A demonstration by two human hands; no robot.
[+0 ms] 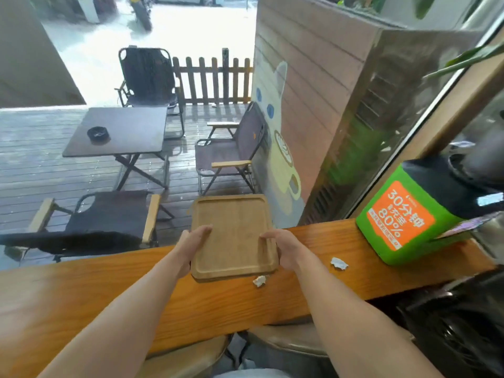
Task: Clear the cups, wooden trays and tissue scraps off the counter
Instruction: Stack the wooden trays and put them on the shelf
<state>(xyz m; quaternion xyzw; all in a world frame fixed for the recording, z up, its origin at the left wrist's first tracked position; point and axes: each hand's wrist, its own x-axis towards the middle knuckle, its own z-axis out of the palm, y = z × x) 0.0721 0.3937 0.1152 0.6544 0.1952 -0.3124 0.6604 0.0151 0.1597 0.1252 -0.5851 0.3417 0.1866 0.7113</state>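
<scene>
your left hand (194,245) and right hand (286,248) reach forward on outstretched arms, gripping opposite edges of the wooden tray (234,237) above the desk (81,296), near two tissue scraps (339,263).

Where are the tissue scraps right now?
Two tissue scraps lie on the counter: one by the wooden tray's near right corner, another toward the green box.

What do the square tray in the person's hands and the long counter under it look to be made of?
The tray looks like pale wood, perhaps bamboo: fine straight grain, matte finish, a shallow raised rim. The counter appears to be orange-brown wood with a glossy varnish; grain lines and soft reflections show. Both hands, left and right, grip the tray's sides.
</scene>
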